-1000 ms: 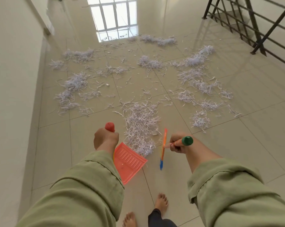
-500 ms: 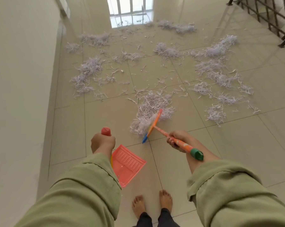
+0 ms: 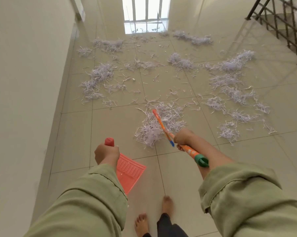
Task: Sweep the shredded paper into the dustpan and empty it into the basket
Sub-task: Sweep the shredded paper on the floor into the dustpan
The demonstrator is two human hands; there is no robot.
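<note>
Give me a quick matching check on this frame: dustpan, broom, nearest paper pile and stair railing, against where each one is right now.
Things:
1. dustpan
2. broom
3. nearest paper pile
4. stair railing

Places:
A. top right corner
B. held by the left hand, near the feet
C. on the tiles under the broom head
D. held by the right hand, reaching forward

Pairs: 1-B, 2-D, 3-C, 4-A

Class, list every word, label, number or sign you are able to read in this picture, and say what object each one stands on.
No readable text.
Orange broom handle with green cap, gripped by the right hand: whitish printed marks, too blurred to read.
Coral plastic dustpan, held by the left hand: ribs only, no lettering visible.
</note>
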